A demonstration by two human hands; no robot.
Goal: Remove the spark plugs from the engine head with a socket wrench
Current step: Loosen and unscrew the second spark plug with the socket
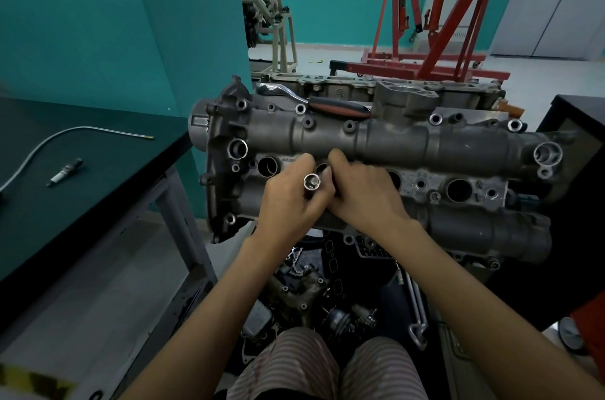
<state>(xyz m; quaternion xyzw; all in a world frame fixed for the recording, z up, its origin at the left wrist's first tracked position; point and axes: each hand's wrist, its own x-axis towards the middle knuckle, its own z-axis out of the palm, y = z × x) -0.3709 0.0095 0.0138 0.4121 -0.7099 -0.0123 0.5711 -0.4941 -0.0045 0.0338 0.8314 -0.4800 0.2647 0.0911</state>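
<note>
Nearest the camera, the person's knees in striped trousers (327,367) fill the bottom centre, above loose engine parts (327,301) lying on the floor.

Both forearms reach forward to the engine head (425,144), which lies with its long axis running left to right across the view, its spark plug wells facing up toward the camera. The leftmost well (267,167) and a right-hand well (459,190) stand open and dark.

The left hand (291,196) has its fingers curled round a silver socket (311,182), whose open end points up toward the camera; its long axis runs down into the hand, toward the head. The right hand (363,193) lies just beside the left hand, touching it, fingers curled over the area of the second well; what it grips cannot be told.

A ratchet wrench (327,103) with a red-and-black handle rests along the far top edge of the head, long axis left to right.

On the green-topped bench (98,170) to the left lie one spark plug (64,172), pointing diagonally, and a bent metal tube (65,134).
</note>
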